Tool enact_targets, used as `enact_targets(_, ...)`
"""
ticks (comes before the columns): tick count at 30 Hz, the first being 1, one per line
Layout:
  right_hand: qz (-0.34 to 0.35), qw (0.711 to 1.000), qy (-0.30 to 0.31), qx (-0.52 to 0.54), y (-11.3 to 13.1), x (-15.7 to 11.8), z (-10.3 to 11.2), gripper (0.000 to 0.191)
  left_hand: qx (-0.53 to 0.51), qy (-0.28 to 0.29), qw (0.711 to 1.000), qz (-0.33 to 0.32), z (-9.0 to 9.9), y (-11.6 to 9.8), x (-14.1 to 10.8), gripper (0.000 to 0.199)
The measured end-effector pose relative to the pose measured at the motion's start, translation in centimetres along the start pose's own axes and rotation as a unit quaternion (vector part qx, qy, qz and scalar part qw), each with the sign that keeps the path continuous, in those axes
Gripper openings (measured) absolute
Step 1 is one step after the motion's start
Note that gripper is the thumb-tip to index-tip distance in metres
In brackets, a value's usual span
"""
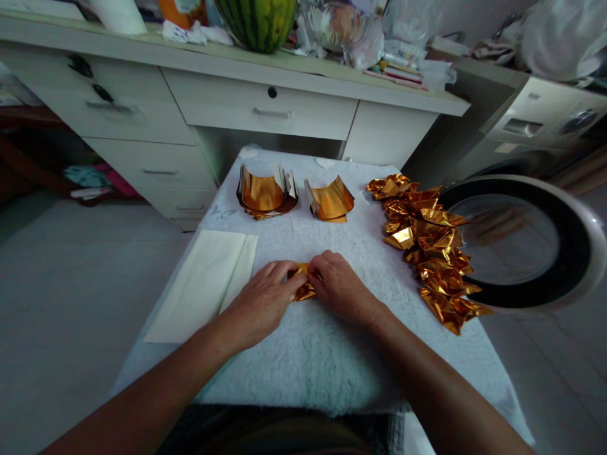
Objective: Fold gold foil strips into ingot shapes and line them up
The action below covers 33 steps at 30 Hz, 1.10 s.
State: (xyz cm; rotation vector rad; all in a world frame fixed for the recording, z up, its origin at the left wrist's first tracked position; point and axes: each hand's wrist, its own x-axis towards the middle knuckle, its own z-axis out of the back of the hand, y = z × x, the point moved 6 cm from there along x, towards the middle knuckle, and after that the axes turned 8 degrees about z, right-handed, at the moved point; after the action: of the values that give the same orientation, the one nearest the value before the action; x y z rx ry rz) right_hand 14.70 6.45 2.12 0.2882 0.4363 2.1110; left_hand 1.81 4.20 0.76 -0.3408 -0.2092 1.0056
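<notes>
Item one: a small piece of gold foil (pixel 305 292), creased and shiny, on the table midway between its left and right edges. I had it directly between the two sets of fingertips, the left hand (pixel 265 296) on its left side and the right hand (pixel 345 289) on its right and far side. Neither was nearer; both touched it. With the sides covered, I could not tell its long axis.

Fingers: left thumb and forefinger pinching the foil, thumb laid across it; right thumb and forefinger bent together at its far right corner, the exact grip hidden, the other fingers curled close.

Carrier: a table under a pale, fleecy cloth (pixel 303 360), nap rumpled toward the near edge.

Along the left edge: flat cream paper (pixel 199 281), smooth and matte, one straight seam lengthwise.

Toward the far edge: two stacks of thin curved sheets, trough-shaped, with gold inner faces; the larger stack (pixel 262 193) on the left, the smaller stack (pixel 333 201) on the right.

Along the right edge: a long heap of crumpled gold shapes (pixel 429 249), pointed and glossy.

Just beyond that edge: a round machine door (pixel 579 246), dark-ringed around a clear bowl.
</notes>
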Motion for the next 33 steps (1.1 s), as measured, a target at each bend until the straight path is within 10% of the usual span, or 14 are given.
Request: enact_targets(33, -0.028, 0.994, 0.003, -0.103, 1.4, -0.9, -0.4, 0.028, 0.117, -0.108, 0.978, -0.131, -0.1, -1.7, -3.8, 0.034)
